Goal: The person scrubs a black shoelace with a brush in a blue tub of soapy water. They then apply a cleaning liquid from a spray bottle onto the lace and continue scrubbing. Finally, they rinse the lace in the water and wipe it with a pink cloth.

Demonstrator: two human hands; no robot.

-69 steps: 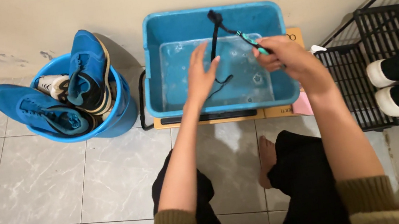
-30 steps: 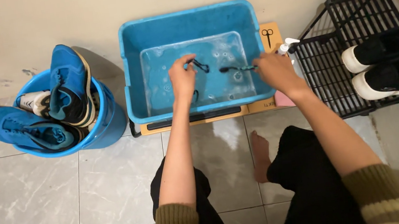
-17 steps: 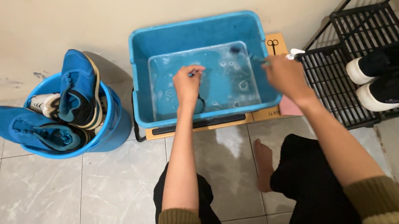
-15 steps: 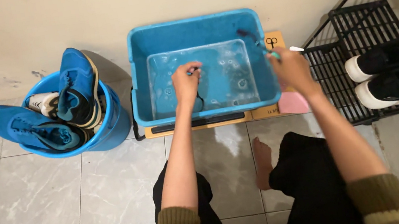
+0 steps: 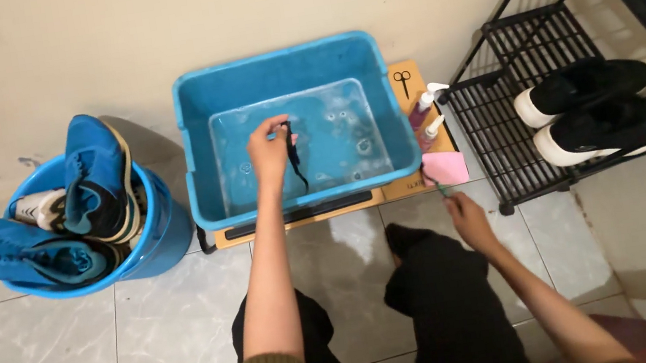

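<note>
Withdrawn from the blue tub [image 5: 199, 123], the right hand [image 5: 469, 219] at four o'clock grips a thin brush [image 5: 436, 187], while the left hand [image 5: 268, 145] pinches a dark lace [image 5: 293, 153] over the water to rinse it.

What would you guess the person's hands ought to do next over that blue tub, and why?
Probably bring the right hand back up to the blue tub. The left hand holds a dark lace hanging into the soapy water alone, while the right hand is down near the floor by the pink cloth, holding what looks like a thin green-handled brush.
</note>
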